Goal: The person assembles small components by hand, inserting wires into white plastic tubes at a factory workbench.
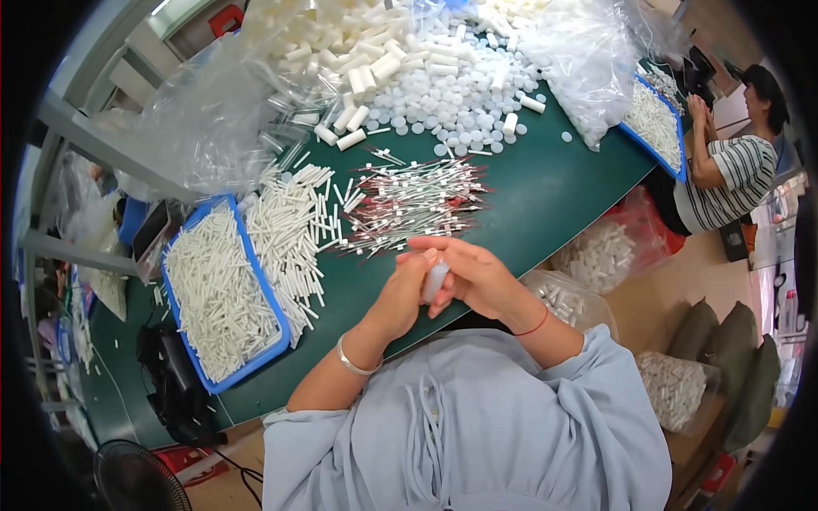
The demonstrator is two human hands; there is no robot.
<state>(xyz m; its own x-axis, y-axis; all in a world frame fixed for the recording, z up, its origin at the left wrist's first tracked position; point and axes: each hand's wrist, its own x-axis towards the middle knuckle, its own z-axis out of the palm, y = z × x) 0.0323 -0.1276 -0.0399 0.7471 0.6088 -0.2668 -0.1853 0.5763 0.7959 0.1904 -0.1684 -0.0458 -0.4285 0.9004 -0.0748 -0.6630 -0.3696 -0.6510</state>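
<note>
Close to the table's near edge, my left hand (398,294) and my right hand (479,274) come together around a small white translucent tube (435,278). It stands roughly upright, and one end shows between the thumbs. My left fingers are partly hidden behind it; the right fingers curl over and around it. Just beyond my hands lies a heap of thin sticks with red ends and white sleeves (417,203). Loose thin white tubes (285,238) are piled to its left. Farther back are thick white cylinders (362,81) and round translucent caps (464,106).
A blue tray (281,338) full of thin tubes sits at left, beside a black bag (162,375). Plastic bags (588,77) crowd the back. Bags of white pieces (596,255) stand low at right. Another person (724,170) works beside a second blue tray (660,157). A fan (136,477) is lower left.
</note>
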